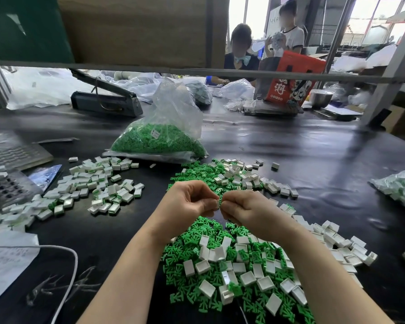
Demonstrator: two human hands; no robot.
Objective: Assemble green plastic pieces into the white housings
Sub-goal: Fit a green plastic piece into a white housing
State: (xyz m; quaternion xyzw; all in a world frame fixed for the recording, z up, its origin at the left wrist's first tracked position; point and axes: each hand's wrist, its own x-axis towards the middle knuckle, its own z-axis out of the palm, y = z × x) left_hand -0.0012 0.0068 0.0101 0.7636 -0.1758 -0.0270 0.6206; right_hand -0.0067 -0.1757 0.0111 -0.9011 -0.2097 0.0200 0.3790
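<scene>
Left hand (187, 199) & right hand (240, 206) meeting fingertip to fingertip, both pinching one small green plastic piece (219, 203); loose white housings (243, 274) w/ more green pieces piled just below on bench (313, 148).

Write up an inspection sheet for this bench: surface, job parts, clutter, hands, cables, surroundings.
Surface: black table, glossy.
Job's things: loose green pieces and white housings heaped in front; pile of assembled housings on the left; clear bag of green pieces behind.
Clutter: papers, heat sealer, red carton, steel bowl.
Hands: left hand and right hand meet, both pinching one small green-and-white part.
Cables: white cable curving over the near left.
Surroundings: two people beyond the shelf rail.
</scene>
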